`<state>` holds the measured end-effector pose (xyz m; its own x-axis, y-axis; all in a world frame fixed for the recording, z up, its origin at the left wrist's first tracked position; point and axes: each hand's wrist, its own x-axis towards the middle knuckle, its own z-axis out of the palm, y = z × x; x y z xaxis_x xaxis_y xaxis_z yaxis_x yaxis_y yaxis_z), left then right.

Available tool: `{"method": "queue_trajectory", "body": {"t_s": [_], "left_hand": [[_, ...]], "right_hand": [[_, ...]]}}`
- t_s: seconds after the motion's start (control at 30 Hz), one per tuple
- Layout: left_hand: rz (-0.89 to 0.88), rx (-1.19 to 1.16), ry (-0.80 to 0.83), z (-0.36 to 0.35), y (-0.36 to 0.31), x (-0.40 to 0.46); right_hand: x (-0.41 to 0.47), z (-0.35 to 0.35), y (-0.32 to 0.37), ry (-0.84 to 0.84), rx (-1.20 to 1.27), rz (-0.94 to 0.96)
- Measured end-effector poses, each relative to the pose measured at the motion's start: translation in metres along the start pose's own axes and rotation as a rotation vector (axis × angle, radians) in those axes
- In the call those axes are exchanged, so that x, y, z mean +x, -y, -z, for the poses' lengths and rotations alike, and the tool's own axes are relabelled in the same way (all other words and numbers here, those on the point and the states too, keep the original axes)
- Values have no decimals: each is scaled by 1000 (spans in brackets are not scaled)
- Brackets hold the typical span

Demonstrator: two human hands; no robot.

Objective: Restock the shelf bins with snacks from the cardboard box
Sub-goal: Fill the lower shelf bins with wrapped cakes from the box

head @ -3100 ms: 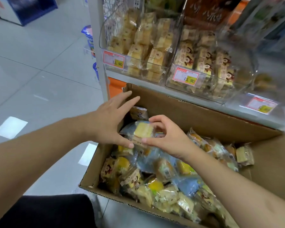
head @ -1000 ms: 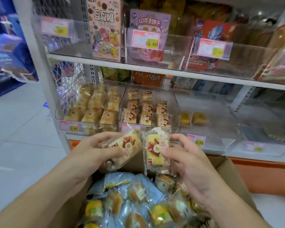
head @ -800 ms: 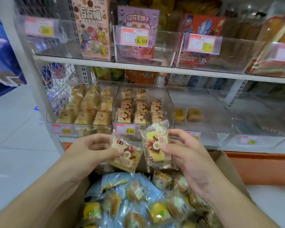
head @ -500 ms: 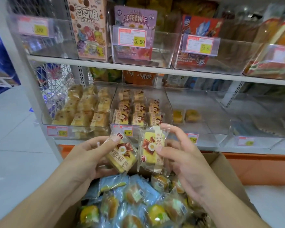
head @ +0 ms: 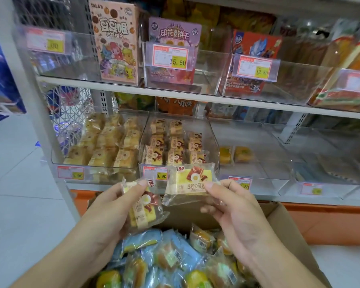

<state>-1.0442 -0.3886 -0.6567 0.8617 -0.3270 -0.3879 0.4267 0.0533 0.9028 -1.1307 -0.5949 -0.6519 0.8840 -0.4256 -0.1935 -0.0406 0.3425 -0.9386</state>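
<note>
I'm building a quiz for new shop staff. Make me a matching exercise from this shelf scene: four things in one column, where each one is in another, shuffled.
Things:
1. cartoon cookie box
2. purple biscuit box
3. two orange-yellow cakes
4. blue-wrapped snacks

Places:
A. in the cardboard box
B. lower shelf, nearly bare bin
C. upper shelf, behind the 15.60 price tag
D. upper shelf, leftmost bin

Pairs: 1-D, 2-C, 3-B, 4-A
</note>
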Motion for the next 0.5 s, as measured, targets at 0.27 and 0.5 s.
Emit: {"method": "queue_trajectory", "body": {"t_s": [0.27,0.5], "left_hand": [[7,-9,78,-14,7,1],[2,13,140,-13,1,7]], "right_hand": [[-11,-15,-13,82,-439,7],[-10,-12,-3,200,-572,41]]}}
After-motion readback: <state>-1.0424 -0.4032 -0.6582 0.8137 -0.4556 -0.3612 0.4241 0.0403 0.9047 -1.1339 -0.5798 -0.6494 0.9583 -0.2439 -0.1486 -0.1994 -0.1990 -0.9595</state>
